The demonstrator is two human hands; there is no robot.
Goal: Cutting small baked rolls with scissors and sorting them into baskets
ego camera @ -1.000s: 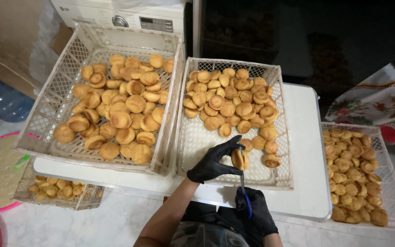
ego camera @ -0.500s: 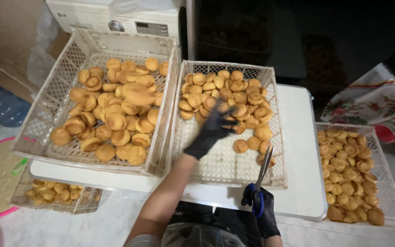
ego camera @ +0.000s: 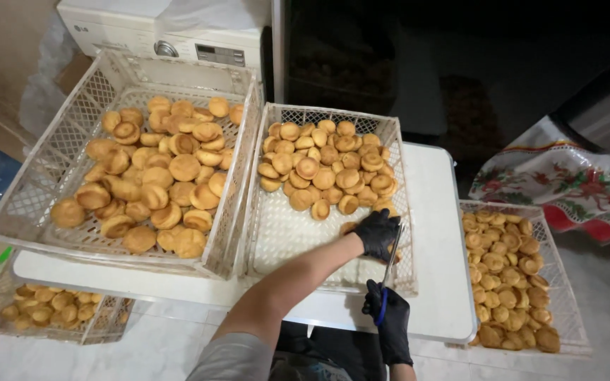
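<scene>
Both my hands wear black gloves. My left hand (ego camera: 378, 233) reaches into the middle white lattice crate (ego camera: 284, 240) and curls around a round golden bun at the crate's right front corner. Another bun (ego camera: 347, 227) lies just left of the hand. A pile of small buns (ego camera: 323, 166) fills the far half of this crate, and its near half is bare. My right hand (ego camera: 390, 321) is just in front of the crate. It grips a blue-handled metal cutter (ego camera: 392, 262) whose thin blade points up toward my left hand.
A larger crate (ego camera: 37, 183) of bigger buns stands to the left on the white table (ego camera: 432, 212). Lower crates of buns sit at the right (ego camera: 563, 282) and lower left (ego camera: 58, 310). A white washing machine (ego camera: 164, 28) is behind, and a floral cloth (ego camera: 566, 183) at right.
My left hand went from the crate's front up to the pile, then came down to the right front corner. My right hand kept the cutter and raised its blade.
</scene>
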